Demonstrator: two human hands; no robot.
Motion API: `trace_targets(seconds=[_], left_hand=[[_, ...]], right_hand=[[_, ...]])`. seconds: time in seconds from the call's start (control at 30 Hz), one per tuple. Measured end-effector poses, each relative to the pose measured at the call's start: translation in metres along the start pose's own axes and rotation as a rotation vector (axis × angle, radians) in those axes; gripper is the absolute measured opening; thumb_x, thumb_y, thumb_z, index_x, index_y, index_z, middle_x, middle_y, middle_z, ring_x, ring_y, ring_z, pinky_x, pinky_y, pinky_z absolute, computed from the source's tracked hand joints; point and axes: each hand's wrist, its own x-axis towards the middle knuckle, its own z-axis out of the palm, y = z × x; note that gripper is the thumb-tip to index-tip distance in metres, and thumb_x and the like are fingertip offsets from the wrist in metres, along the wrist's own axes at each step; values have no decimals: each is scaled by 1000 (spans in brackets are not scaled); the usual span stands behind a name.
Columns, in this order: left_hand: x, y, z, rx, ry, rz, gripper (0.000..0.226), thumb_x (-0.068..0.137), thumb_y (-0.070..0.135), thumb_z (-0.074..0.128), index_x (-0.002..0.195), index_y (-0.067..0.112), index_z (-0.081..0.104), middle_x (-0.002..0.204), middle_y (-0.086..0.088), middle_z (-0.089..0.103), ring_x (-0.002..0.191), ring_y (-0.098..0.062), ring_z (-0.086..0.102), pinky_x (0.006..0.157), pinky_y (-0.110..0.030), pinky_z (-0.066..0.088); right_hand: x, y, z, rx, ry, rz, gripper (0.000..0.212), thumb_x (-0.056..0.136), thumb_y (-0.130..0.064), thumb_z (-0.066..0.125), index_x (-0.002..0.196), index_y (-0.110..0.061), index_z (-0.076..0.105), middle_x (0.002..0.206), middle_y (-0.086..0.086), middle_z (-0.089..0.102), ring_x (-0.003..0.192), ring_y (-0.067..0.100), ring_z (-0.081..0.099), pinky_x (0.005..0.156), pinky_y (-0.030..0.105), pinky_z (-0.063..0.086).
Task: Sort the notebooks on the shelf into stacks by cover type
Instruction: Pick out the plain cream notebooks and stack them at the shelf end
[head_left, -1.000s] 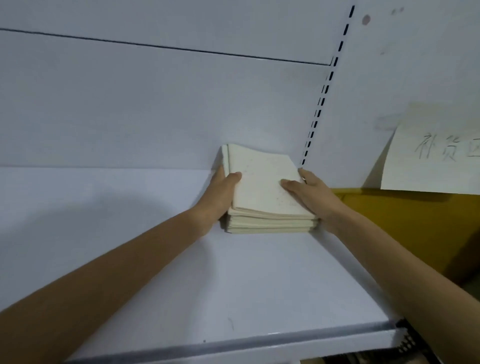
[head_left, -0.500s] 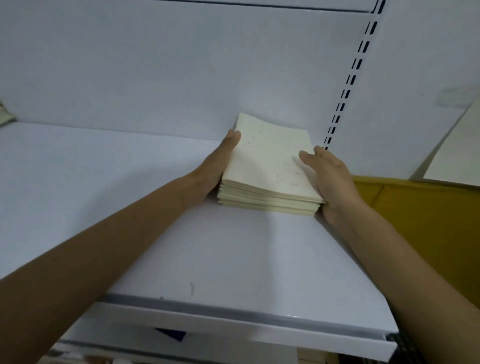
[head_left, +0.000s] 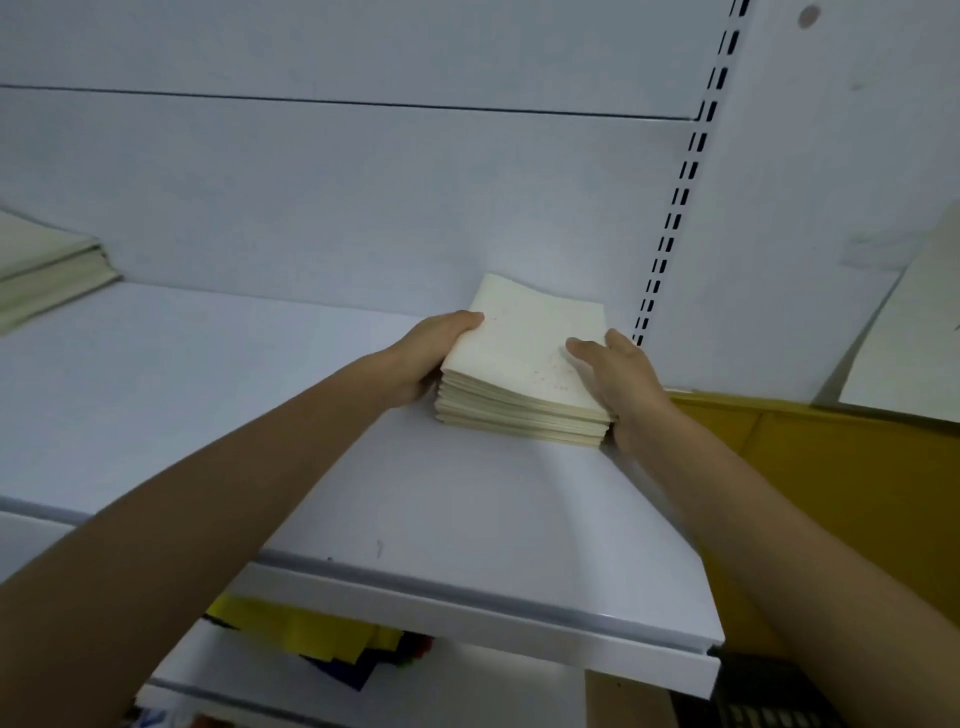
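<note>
A white metal shelf (head_left: 363, 467) fills the view, with a white back panel (head_left: 363, 197) behind it. Nearest, below the shelf's front lip, yellow and dark blue sheets (head_left: 322, 639) lie on a lower level. Both bare forearms reach up and across the shelf to a stack of cream notebooks (head_left: 524, 358) that sits flat near the back right corner, close to the slotted upright (head_left: 675, 208). The left hand (head_left: 426, 358) presses the stack's left edge, thumb curled onto the top cover and the other fingers hidden behind the side. The right hand (head_left: 618, 379) clamps the right edge, thumb lying on the top cover (near faint reddish specks), palm against the side. To the right is a yellow box (head_left: 831, 467). Far left, 1 other pale stack (head_left: 41, 270) rests against the back panel, well apart.
</note>
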Motion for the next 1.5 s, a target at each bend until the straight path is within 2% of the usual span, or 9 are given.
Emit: trace_targets(seconds=[0.07,0.2,0.3,0.43,0.57,0.8,1.07,1.27,1.5], left_hand=[[-2,-1,0,-66,8,-46,24,98,32,46,101,13,60,93,-6,68,81,-19,63,72,-28,48],[-3,-4,1,-151,-23,-42,34,99,38,43,116,13,59,105,-8,68,90,-21,64,78,-32,51],[-6,-3,-5,-131,-39,5,33,100,36,39,115,13,59,102,-4,66,90,-17,62,77,-28,47],[-16,-8,-34,-46,10,53,48,96,36,48,137,11,45,139,-8,48,127,-20,47,108,-33,37],[-50,-16,-81,-18,31,77,39,97,38,48,132,21,46,136,0,49,125,-17,48,106,-34,37],[-151,-33,-199,6,173,125,36,97,34,49,131,23,48,124,3,60,114,-17,58,101,-38,43],[-289,-68,-343,85,421,127,24,97,24,51,119,25,59,111,2,70,104,-15,65,93,-32,49],[-347,-94,-406,21,573,112,20,98,22,49,114,21,62,103,0,72,99,-16,67,92,-36,48],[-339,-100,-454,-70,592,132,22,99,22,47,114,20,63,106,-3,71,101,-20,66,93,-37,48]], right_hand=[[-1,1,1,-11,5,-2,59,93,-23,56,145,-14,29,105,-11,50,84,10,56,77,27,46],[-5,-5,-6,5,4,74,60,84,-32,67,138,-22,42,130,0,54,106,25,58,87,36,49],[-11,-16,-14,-25,43,60,38,88,-25,65,122,-12,56,103,4,62,86,21,58,77,33,46],[-24,-24,-2,-176,172,-164,43,93,-22,58,133,-12,49,128,2,51,107,16,48,87,28,35],[-50,-35,40,-452,179,-461,36,92,-27,56,127,-18,54,131,0,53,122,15,48,97,28,39],[-111,-38,181,-814,-122,-679,44,91,-38,56,131,-21,51,130,1,56,119,18,52,98,35,42],[-186,1,357,-852,-485,-702,49,90,-44,56,133,-25,46,131,3,56,118,18,53,97,38,44],[-223,26,447,-901,-612,-745,49,90,-43,55,133,-22,47,133,3,54,120,18,51,97,37,44],[-214,30,517,-912,-640,-830,43,91,-43,54,128,-21,52,129,2,57,115,18,53,93,38,46]])
